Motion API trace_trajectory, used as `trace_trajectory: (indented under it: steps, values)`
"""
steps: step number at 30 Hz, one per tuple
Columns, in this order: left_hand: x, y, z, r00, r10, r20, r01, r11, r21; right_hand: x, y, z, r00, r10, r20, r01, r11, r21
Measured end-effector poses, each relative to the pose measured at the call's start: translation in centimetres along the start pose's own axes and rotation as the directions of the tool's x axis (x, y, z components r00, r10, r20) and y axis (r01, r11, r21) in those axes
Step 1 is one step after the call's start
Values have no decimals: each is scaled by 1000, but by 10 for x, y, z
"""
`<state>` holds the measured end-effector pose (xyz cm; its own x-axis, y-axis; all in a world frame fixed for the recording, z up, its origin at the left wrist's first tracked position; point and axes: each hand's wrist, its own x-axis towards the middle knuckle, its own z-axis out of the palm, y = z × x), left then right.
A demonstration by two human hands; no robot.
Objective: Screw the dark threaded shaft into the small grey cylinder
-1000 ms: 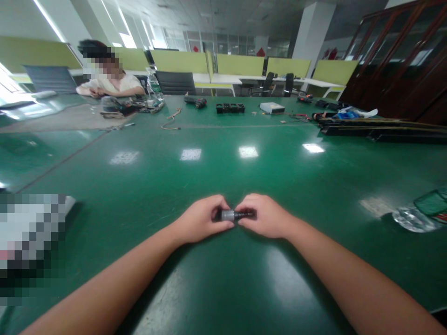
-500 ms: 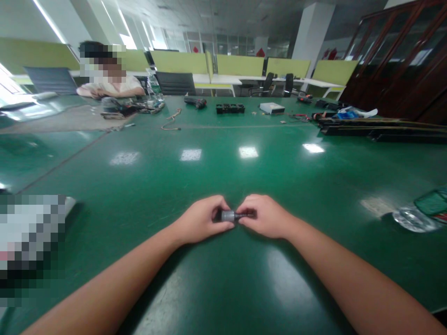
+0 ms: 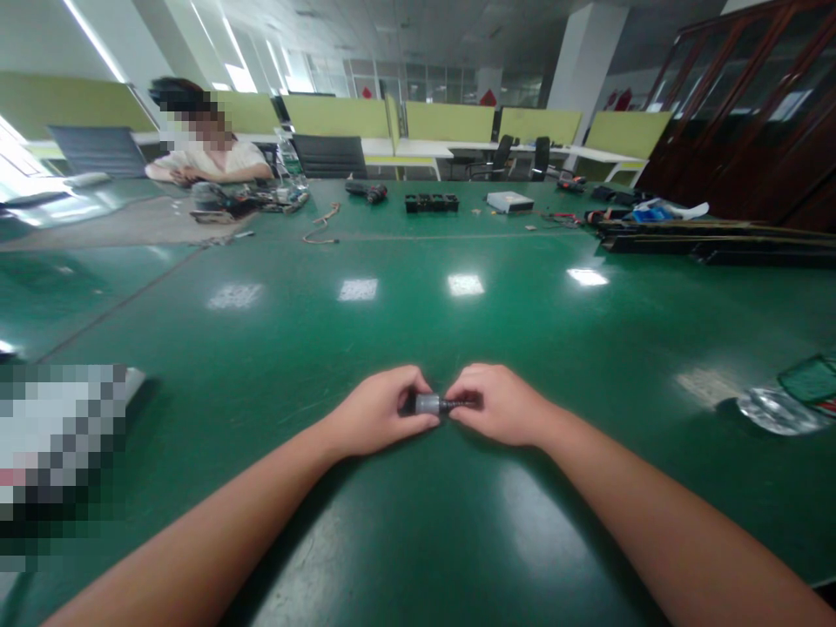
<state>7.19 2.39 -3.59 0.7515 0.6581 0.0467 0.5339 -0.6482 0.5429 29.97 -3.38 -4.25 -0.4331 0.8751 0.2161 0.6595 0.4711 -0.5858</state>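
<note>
Both hands meet low in the middle of the view, just over the green table point(image 3: 418, 322). Between them lies a small grey cylinder with a dark narrow shaft point(image 3: 428, 404), level and pointing right; its exact kind I cannot make out. My left hand point(image 3: 385, 409) curls its thumb and fingers around the grey cylinder end. With bent fingers, my right hand point(image 3: 493, 405) pinches the dark shaft, whose far end is partly hidden in the fingers. The two hands' fingertips almost touch.
A pixelated box-like object point(image 3: 58, 435) is at left. A clear plastic bottle point(image 3: 784, 405) lies at right. Farther back are a power drill point(image 3: 366, 191), a black slotted block point(image 3: 432, 203), a light box point(image 3: 509, 202), dark strips point(image 3: 711, 239) and a seated person point(image 3: 215, 161).
Both hands keep the same hold on the small cylinder and its shaft. The seated person's head has shifted slightly.
</note>
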Motion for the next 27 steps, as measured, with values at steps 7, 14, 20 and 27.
trace_trajectory:
  steps: [7, 14, 20, 27]
  values:
    - [0, 0, -1, 1000, 7, 4, -7, 1000, -3, -1, 2, 1, 1000, -10, -4, 10, 1000, -3]
    - [0, 0, -1, 1000, 10, 1, -10, 1000, -3, -1, 1, -1, 1000, -14, -2, 14, 1000, -13]
    - [-1, 2, 0, 1000, -2, -8, 2, 1000, 3, -1, 2, -1, 1000, -25, -15, 25, 1000, -15]
    - [0, 2, 0, 1000, 0, -8, 0, 1000, 3, 0, 4, -1, 999, -40, -34, 39, 999, -28]
